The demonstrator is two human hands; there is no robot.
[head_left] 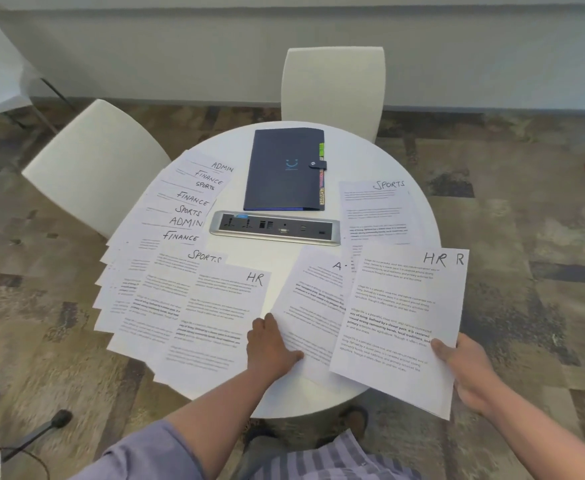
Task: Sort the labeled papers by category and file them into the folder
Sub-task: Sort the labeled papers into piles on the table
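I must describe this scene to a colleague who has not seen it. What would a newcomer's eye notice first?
First, the fan of hand-labeled papers covering the left of the round white table. Next, the right hand gripping HR sheets at the near right edge, while the left hand rests on a sheet beside them. A closed dark folder lies at the far middle.

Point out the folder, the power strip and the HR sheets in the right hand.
Folder (pixel 284 168), head view, cover.
Power strip (pixel 274 227), head view, socket panel.
HR sheets (pixel 401 317), head view, top page.

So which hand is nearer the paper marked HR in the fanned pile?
Left. The left hand rests beside that HR paper's edge; the right hand holds other sheets farther off.
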